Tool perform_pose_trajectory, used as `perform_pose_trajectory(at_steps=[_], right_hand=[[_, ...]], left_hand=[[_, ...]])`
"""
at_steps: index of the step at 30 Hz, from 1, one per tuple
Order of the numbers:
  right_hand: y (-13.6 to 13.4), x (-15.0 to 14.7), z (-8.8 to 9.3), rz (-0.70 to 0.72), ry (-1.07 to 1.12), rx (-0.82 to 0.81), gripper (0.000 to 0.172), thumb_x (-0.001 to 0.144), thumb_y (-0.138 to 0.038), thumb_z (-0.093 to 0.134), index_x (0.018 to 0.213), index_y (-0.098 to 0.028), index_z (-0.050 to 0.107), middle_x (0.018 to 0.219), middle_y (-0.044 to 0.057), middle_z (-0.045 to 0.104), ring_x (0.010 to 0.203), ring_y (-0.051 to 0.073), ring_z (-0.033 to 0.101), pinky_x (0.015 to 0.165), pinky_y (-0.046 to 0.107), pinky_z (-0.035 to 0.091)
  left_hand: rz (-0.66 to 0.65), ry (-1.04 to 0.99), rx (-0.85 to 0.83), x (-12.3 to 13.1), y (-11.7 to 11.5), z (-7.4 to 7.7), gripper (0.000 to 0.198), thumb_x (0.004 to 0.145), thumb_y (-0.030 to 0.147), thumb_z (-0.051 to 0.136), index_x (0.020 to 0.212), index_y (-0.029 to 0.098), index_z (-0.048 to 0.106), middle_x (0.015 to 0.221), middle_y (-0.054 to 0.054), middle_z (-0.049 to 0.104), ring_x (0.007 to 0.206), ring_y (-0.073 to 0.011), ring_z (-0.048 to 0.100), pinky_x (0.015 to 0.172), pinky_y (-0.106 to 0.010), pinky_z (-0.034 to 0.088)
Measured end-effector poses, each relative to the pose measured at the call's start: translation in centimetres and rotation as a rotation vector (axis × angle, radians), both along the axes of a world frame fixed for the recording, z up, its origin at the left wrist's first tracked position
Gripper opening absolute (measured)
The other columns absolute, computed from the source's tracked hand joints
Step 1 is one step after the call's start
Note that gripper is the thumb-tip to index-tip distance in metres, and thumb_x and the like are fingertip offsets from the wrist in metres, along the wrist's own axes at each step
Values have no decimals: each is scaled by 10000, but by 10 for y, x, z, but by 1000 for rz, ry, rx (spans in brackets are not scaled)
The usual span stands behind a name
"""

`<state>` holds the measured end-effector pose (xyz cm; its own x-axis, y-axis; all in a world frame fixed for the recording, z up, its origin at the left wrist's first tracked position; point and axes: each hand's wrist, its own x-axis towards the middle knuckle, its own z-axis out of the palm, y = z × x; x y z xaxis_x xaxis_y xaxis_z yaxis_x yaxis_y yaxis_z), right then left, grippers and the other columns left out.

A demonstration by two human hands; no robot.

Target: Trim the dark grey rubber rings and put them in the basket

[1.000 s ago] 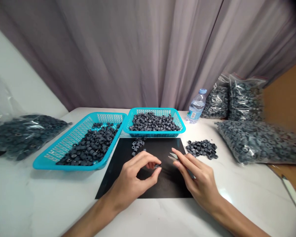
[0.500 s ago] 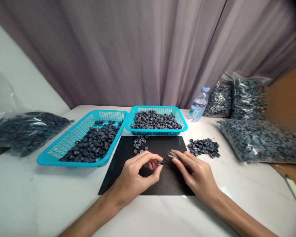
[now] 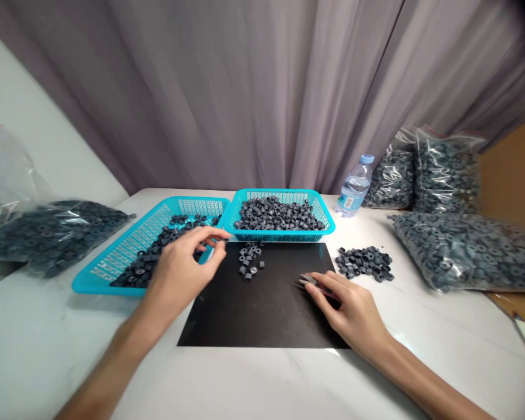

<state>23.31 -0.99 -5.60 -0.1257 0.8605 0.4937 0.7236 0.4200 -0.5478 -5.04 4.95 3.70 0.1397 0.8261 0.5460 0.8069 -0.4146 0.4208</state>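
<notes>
My left hand (image 3: 191, 256) is over the right rim of the left blue basket (image 3: 98, 287). Its thumb and forefinger are pinched on a small dark rubber ring (image 3: 221, 240), of which only a sliver shows. In my right hand (image 3: 345, 300) is a pair of small snips (image 3: 308, 280), their pointed metal blades facing left, low over the black mat (image 3: 262, 321). A little group of dark rings (image 3: 248, 262) lies on the mat's far part. Dark rings partly fill the left basket, some of them hidden behind my left hand.
A second blue basket (image 3: 280, 235) of dark rings stands at the back. Right of the mat is a loose pile of rings (image 3: 364, 262), with a water bottle (image 3: 356, 186) behind. Filled clear bags lie at right (image 3: 468, 251) and left (image 3: 70, 227).
My left hand has moved left and away from me, from above the mat to the left basket's edge, with the ring. My right hand stays nearly in place with the snips.
</notes>
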Motion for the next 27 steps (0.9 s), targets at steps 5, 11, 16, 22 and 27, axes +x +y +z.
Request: perform_pose_trajectory(at_steps=[5,11,16,22,27], right_hand=[[-1,-1,2,10,-6,4,260,1029,-361,528,1049,-194,727,847,32,730,699,167,729,602,256,519],[1,-3,0,14,1,-32,282,1032,-392,514,1051,-204,723,872,44,734,724,187,738,614,271,514],[2,-3,-2,28,12,-83,271,1032,-382,508,1076,-212,715,899,49,732,753,196,739,653,281,521],[1,-4,-1,72,-2,-123,283,1038,-378,486,1098,-228,717,913,47,722,756,204,730,683,293,534],[2,-6,1,85,-8,-125,272,1036,-359,494,1094,-224,722,879,37,709,731,198,715,666,295,519]], left_hand=[[209,322,181,-40,19,1,310,872,121,505,1064,237,719,1131,-111,715,1076,-344,609,987,-468,424],[-21,442,171,7,6,-20,211,980,195,495,1072,202,685,1083,-96,722,1032,-294,634,965,-456,447],[-179,496,11,39,10,-51,328,992,351,566,1252,164,637,1278,-129,673,1186,-308,614,1040,-464,447],[-152,490,-27,41,21,-61,472,994,479,547,1380,208,572,1319,-125,643,1238,-319,578,1051,-483,452],[-156,423,-49,42,30,-64,430,1006,478,520,1310,188,613,1224,-120,637,1201,-312,564,1061,-487,450]])
